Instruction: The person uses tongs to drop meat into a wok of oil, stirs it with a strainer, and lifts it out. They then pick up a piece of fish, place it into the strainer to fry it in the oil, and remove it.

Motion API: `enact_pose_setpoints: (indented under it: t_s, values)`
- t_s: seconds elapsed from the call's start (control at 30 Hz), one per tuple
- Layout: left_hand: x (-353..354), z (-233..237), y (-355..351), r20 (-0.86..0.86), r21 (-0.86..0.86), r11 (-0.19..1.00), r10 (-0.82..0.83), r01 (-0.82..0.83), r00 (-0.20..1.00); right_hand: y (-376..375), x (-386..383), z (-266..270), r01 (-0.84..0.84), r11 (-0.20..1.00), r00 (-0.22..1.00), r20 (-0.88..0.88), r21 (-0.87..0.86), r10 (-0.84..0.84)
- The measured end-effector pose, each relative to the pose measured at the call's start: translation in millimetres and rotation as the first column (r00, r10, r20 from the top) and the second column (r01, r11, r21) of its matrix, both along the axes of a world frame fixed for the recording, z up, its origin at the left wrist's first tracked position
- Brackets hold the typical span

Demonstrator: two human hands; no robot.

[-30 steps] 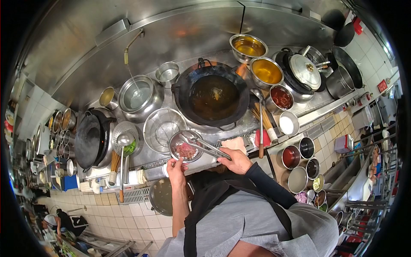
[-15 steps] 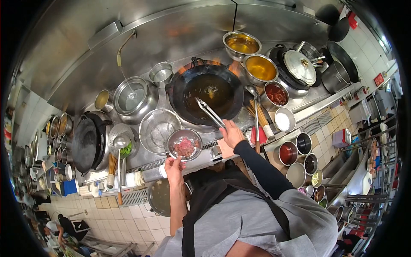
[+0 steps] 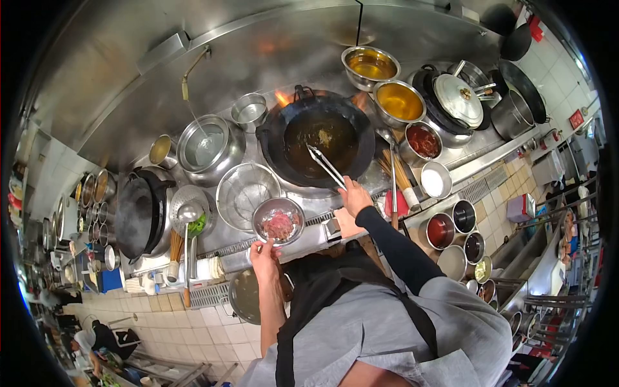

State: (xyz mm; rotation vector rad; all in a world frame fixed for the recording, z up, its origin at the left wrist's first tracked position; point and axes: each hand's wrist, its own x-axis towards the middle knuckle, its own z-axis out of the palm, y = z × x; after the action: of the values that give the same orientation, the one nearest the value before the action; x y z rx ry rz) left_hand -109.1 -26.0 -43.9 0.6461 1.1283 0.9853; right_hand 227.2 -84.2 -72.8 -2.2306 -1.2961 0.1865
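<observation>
My left hand [image 3: 265, 256] grips the near rim of a small metal bowl [image 3: 296, 240] with pieces of pink raw meat [image 3: 279, 224] in it. My right hand [image 3: 354, 195] is closed on metal tongs [image 3: 327, 166], whose tips reach over the large black wok [image 3: 362, 138]. Dark oil fills the wok, and a small light brown piece [image 3: 325, 137] bubbles near its middle. Flames show behind the wok's far rim. An empty wire strainer [image 3: 242, 197] stands on the stove just left of the meat bowl.
Two bowls of yellow oil, [image 3: 371, 64] and a pot of red sauce [image 3: 423, 140] stand right of the wok. A ladle [image 3: 189, 213] rests on a skimmer at the left, near a second wok [image 3: 132, 216]. A person [image 3: 97, 338] is at the lower left.
The camera view has shifted slightly, so the stove appears further right. The flames behind the wok look smaller. Both hands keep their hold on the bowl and tongs.
</observation>
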Motion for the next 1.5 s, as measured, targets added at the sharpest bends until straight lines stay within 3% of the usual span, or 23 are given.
enact_pose_setpoints:
  t_s: [0.1, 0.27, 0.43, 0.53, 0.63, 0.87, 1.0, 1.5]
  values:
    - [1, 8, 0, -0.033, -0.025, 1.000, 0.018, -0.019, 0.999, -8, -10, 22, -0.017, 0.999, 1.000, -0.011, 0.045, 0.017]
    - [3, -1, 5, 0.002, -0.004, 1.000, -0.014, 0.014, 1.000, -4, -1, -7, 0.003, 1.000, 1.000, -0.009, 0.003, -0.003]
    - [7, 2, 5, 0.007, 0.012, 1.000, -0.012, 0.012, 1.000, -7, 1, 11, -0.019, 1.000, 0.999, -0.031, 0.017, 0.020]
    - [6, -4, 6, 0.034, 0.030, 0.999, -0.024, 0.023, 0.999, -8, 4, 9, -0.043, 0.997, 0.999, -0.022, 0.070, 0.045]
    - [4, -1, 4, 0.016, 0.017, 1.000, -0.010, 0.010, 1.000, -23, -11, 34, -0.037, 0.967, 0.992, -0.107, 0.251, 0.066]
    - [1, -3, 0, 0.029, 0.004, 1.000, -0.017, 0.017, 0.999, -32, -16, 37, -0.077, 0.960, 0.996, -0.024, 0.270, 0.087]
    - [3, -5, 0, 0.017, 0.016, 0.999, -0.034, 0.034, 0.999, -17, -10, 21, 0.008, 0.998, 1.000, -0.013, 0.068, -0.007]
    - [-3, -2, -15, 0.043, 0.001, 1.000, 0.023, -0.023, 0.999, -10, 8, -3, -0.049, 0.976, 0.992, -0.106, 0.213, 0.073]
